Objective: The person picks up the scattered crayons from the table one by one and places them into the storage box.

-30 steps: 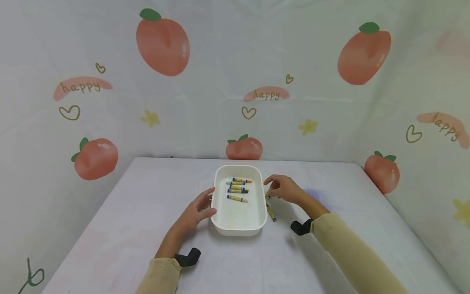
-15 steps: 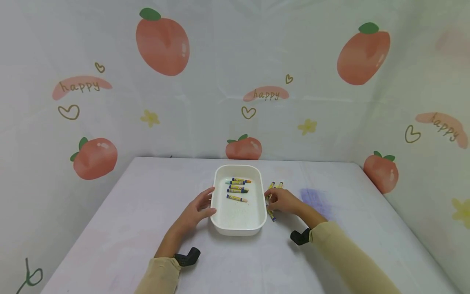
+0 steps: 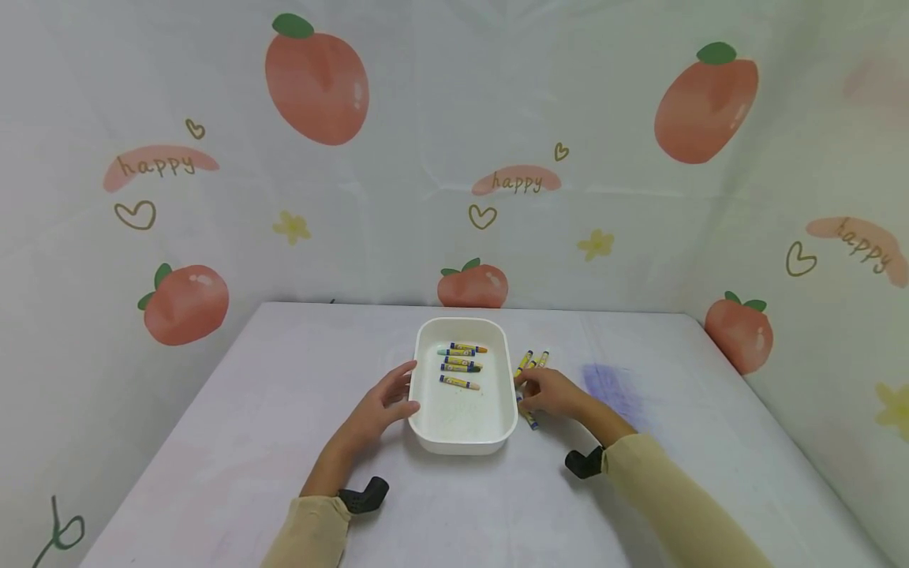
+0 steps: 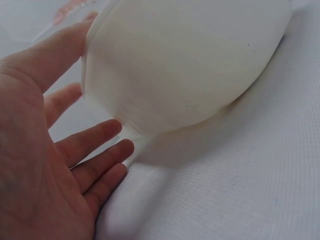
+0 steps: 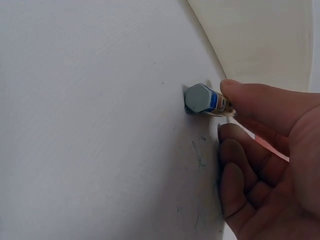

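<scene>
A white rectangular tray (image 3: 463,430) stands mid-table with several yellow-and-blue wrapped crayons (image 3: 459,383) lying crosswise in it. My left hand (image 3: 379,404) is at the tray's left side, its relaxed fingers and thumb touching the wall; the left wrist view shows the thumb (image 4: 60,47) up at the rim. Beside the tray's right wall, my right hand (image 3: 552,393) pinches a crayon (image 5: 212,101) between thumb and fingertips, its grey-green end facing the camera. The remaining fingers (image 5: 232,185) are curled beneath. In the head view, the lower part of this crayon shows below the hand.
Several more crayons (image 3: 525,360) lie just beyond my right hand, close to the tray's right edge. A purple smudge (image 3: 611,390) marks the white tablecloth (image 3: 440,513) on the right. Behind stands a white curtain (image 3: 398,237) printed with fruit.
My right hand has come nearer along the tray's right side, uncovering the crayons behind it, and now pinches the nearest crayon. The left hand and the tray have stayed in place.
</scene>
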{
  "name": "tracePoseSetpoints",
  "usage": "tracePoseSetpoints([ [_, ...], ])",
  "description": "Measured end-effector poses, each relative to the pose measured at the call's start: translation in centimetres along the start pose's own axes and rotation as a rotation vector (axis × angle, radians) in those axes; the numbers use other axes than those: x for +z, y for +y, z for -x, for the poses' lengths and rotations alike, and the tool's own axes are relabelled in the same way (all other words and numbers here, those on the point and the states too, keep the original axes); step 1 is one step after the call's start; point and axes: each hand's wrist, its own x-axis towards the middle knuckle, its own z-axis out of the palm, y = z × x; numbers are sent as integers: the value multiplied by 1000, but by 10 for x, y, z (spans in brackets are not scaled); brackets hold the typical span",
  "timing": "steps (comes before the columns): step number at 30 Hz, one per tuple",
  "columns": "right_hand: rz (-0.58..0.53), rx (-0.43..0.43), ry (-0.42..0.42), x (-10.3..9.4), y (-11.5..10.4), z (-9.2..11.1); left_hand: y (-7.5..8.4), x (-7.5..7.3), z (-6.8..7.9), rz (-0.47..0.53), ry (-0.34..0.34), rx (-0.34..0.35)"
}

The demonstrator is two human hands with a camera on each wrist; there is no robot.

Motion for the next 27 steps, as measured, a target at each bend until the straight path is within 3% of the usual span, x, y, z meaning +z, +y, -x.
tracePoseSetpoints([
  [4, -71, -29, 15, -1, 3, 6, 6, 1, 2, -13, 4, -9],
  [10, -197, -39, 65, -2, 8, 16, 30, 2, 13, -13, 5, 1],
  [17, -372, -27, 90, -5, 11, 25, 7, 1, 2, -19, 8, 8],
  [22, -433, -10, 98, -7, 9, 28, 19, 1, 7, -14, 4, -1],
  [27, -444, -13, 136, -11, 3, 26, 7, 0, 3, 2, -5, 14],
])
